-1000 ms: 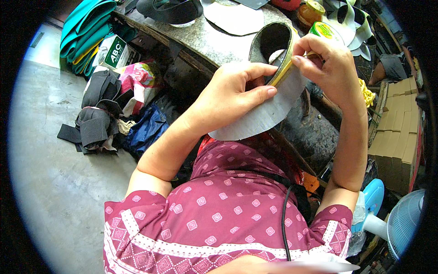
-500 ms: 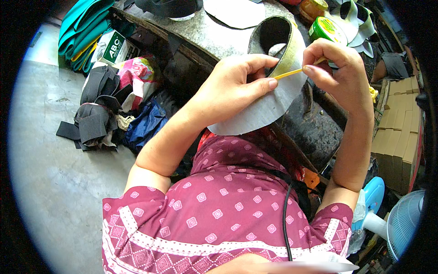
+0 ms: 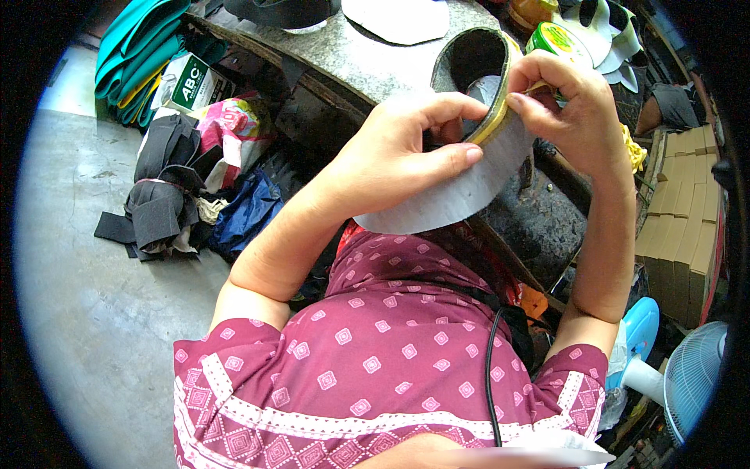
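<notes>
At the near edge of a worktable, a grey looped piece is held up.
The left hand clamps its edge between thumb and fingers; the right hand pinches the thin yellow strip along its rim.

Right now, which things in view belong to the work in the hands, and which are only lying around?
In the work:
grey curved piece
yellow strip on its edge

Apparently just lying around:
teal folded material
black tied bundle
cardboard stack
</notes>
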`<action>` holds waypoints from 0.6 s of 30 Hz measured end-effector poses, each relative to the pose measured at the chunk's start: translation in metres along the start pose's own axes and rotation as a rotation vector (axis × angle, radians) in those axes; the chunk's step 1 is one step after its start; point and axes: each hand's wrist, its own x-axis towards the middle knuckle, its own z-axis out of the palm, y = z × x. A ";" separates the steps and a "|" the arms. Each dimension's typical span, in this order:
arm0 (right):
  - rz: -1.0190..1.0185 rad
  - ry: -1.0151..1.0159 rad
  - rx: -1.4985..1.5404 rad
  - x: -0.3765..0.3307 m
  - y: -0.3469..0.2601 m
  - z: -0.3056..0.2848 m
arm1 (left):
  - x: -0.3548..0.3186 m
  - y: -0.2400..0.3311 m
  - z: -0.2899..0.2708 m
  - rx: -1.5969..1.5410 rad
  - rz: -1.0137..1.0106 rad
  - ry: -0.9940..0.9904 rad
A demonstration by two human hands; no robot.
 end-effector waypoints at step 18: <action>0.007 -0.089 0.174 -0.019 0.010 -0.001 | -0.007 0.004 0.000 0.289 -0.090 -0.035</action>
